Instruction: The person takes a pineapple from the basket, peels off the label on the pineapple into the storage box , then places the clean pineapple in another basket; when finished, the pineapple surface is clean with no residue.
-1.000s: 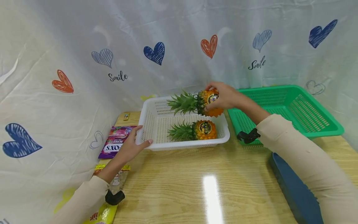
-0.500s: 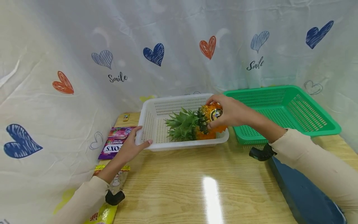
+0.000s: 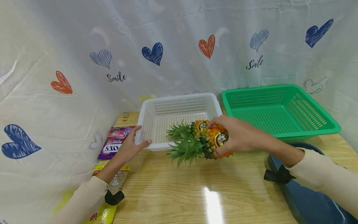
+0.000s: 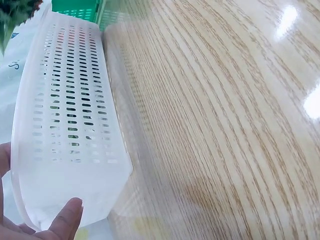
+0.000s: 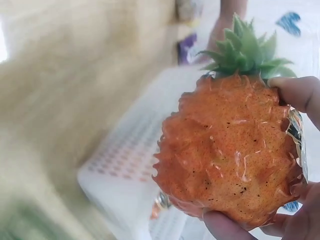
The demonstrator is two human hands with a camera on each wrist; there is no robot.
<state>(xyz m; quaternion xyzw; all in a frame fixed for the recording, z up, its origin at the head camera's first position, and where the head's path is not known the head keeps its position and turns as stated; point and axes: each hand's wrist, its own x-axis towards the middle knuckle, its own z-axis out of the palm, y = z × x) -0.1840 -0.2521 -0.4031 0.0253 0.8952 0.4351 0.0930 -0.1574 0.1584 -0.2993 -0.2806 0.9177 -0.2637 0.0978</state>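
A pineapple (image 3: 207,145) with a spiky green crown and a round label is gripped in my right hand (image 3: 240,134), over the front edge of the white basket (image 3: 176,97). In the right wrist view the orange body of that pineapple (image 5: 230,150) fills the middle, with fingertips around its right and lower sides. A second pineapple (image 3: 200,125) lies in the basket, partly hidden behind the first. My left hand (image 3: 130,143) holds the basket's front left corner, its thumb (image 4: 67,217) against the outer wall in the left wrist view.
A green basket (image 3: 303,136) stands to the right of the white one. The dark blue tray (image 3: 307,202) lies at the right, under my right forearm. Along the left side lie a purple candy bag (image 3: 114,144), yellow bags (image 3: 107,213) and a small yellow packet (image 3: 125,117). A printed curtain (image 3: 179,71) hangs behind.
My right hand has carried the pineapple from above the back of the white basket toward me, past its front rim. My left hand has stayed on the corner.
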